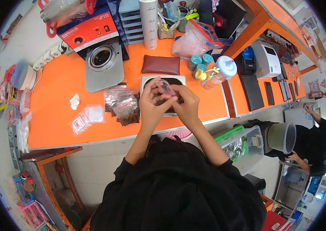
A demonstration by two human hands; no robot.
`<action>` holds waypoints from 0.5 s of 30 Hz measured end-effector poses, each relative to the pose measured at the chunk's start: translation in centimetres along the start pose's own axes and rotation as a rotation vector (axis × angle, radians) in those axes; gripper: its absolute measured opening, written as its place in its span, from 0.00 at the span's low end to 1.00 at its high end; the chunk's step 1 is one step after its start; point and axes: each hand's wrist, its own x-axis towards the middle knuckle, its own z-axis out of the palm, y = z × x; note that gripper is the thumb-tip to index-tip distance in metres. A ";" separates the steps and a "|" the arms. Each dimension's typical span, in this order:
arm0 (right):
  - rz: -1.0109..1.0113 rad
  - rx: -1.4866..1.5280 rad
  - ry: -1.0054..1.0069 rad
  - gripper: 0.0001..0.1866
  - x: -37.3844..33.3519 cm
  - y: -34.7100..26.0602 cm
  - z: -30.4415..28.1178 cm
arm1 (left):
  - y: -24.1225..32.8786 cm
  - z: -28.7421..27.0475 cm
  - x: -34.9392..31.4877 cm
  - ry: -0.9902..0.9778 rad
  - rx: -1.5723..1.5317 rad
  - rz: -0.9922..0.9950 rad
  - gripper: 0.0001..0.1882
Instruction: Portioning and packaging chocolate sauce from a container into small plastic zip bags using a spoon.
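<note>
My left hand (152, 99) and my right hand (186, 103) meet above a rectangular metal pan (143, 80) with a dark inside. Between their fingers is a small clear plastic bag (165, 87), smeared by motion; both hands grip it. What it holds, if anything, I cannot make out. My hands hide much of the pan. Just left of it lie zip bags with dark brown contents (126, 109), piled on each other. Farther left are several clear zip bags (87, 118), flat on the orange table. A maroon pouch (160, 65) lies behind the pan.
A red and blue cup sealing machine (89, 32) stands at the back left. A white roll (148, 25) stands upright behind the pouch. To the right are green-topped tins (196, 60) and a pump bottle (224, 69). A person in black (311, 144) holds a translucent bucket (282, 138) at the right.
</note>
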 end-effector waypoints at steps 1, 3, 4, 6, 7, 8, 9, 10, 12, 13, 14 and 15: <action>0.004 0.071 0.012 0.10 0.1 0.0 -0.1 | 0.4 0.1 -0.1 -0.009 -0.057 0.065 0.26; 0.103 0.147 -0.016 0.09 0.0 0.1 -0.7 | 0.6 -0.5 -0.2 -0.029 -0.110 0.015 0.21; 0.206 0.223 -0.046 0.08 0.0 0.0 -1.1 | 0.6 -1.1 -0.3 -0.047 -0.163 -0.039 0.17; 0.214 0.290 -0.124 0.06 0.2 -0.7 -2.0 | 0.3 -1.9 -0.4 -0.044 -0.150 -0.027 0.12; 0.223 0.353 -0.194 0.05 0.4 -1.2 -2.6 | 0.5 -2.0 -0.3 -0.050 -0.138 -0.017 0.08; 0.223 0.353 -0.195 0.05 0.6 -1.4 -2.9 | 0.8 -2.2 -0.3 -0.049 -0.139 -0.017 0.08; 0.214 0.293 -0.236 0.05 0.7 -1.6 -3.2 | 1.4 -2.3 -0.3 -0.088 -0.149 -0.036 0.07; 0.203 0.233 -0.278 0.04 0.8 -1.7 -3.4 | 1.9 -2.4 -0.4 -0.125 -0.159 -0.054 0.05; 0.225 0.224 -0.335 0.04 0.9 -2.3 -4.1 | 2.2 -2.9 -0.5 -0.132 -0.049 -0.032 0.05; 0.244 0.212 -0.389 0.05 1.0 -2.5 -4.2 | 2.3 -3.1 -0.5 -0.142 0.061 -0.008 0.04; 0.242 0.216 -0.393 0.05 1.1 -2.6 -4.0 | 2.1 -3.3 -0.6 -0.136 0.064 -0.007 0.04; 0.137 0.128 -0.387 0.04 1.2 -2.8 -3.7 | 1.7 -3.6 -0.8 -0.151 0.109 -0.004 0.04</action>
